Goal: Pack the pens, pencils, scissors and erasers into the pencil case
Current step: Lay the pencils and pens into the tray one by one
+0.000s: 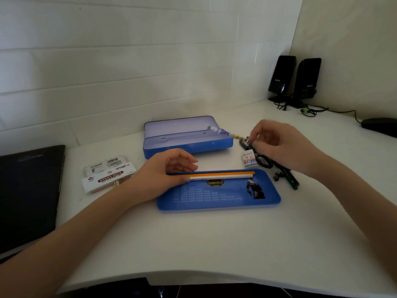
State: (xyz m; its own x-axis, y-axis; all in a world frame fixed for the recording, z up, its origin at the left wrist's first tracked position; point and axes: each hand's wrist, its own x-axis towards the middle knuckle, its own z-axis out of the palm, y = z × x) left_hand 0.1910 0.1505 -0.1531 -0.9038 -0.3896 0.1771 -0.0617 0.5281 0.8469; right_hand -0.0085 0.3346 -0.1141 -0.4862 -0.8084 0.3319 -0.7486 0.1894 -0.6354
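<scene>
Open case (189, 143) at the desk's (214, 244) centre, its tray (219, 198) in front carrying two pencils (221, 175): light, stiff, apt to roll, so take them mid-shaft. Your left hand (163, 175) rests loose beside them, holding nothing. Your right hand (277, 143) pinches a blurred pen (225, 134) over the pile by the eraser (249, 160). Scissors (265, 161) partly hidden beneath it.
</scene>
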